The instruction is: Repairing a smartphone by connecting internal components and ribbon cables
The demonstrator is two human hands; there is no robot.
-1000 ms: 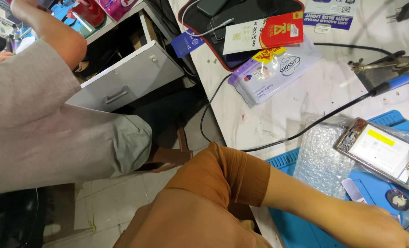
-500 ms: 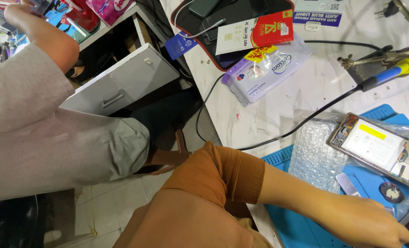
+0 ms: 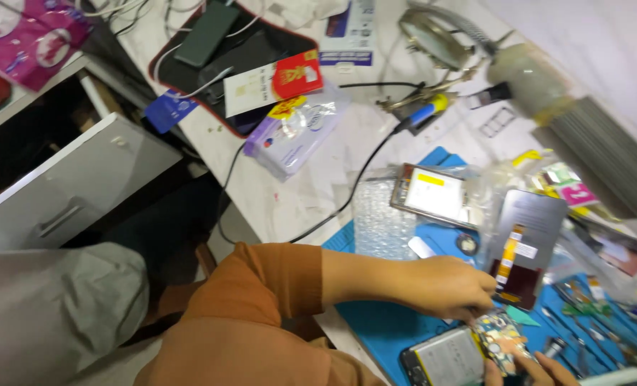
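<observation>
My left hand (image 3: pixel 443 286), at the end of an orange sleeve, lies on the blue work mat (image 3: pixel 379 325) with its fingertips pinched at the top edge of an opened phone (image 3: pixel 451 357). The phone lies face down, showing a grey battery and a colourful circuit board (image 3: pixel 503 342). Only the fingertips of my right hand (image 3: pixel 529 368) show at the bottom edge, gripping the phone beside the board. A dark phone back panel (image 3: pixel 527 246) with a yellow strip stands just beyond my left hand.
Another person in grey (image 3: pixel 46 314) sits at my left by an open white drawer (image 3: pixel 68 186). On the white bench lie a blue-and-yellow soldering iron (image 3: pixel 424 113), bubble wrap (image 3: pixel 377 221), a phone frame (image 3: pixel 433 194), a purple pack (image 3: pixel 297 130) and small tools (image 3: pixel 583 322).
The view has swung right along the bench. My left hand has reached forward onto the opened phone, and my right fingertips have come into view at it.
</observation>
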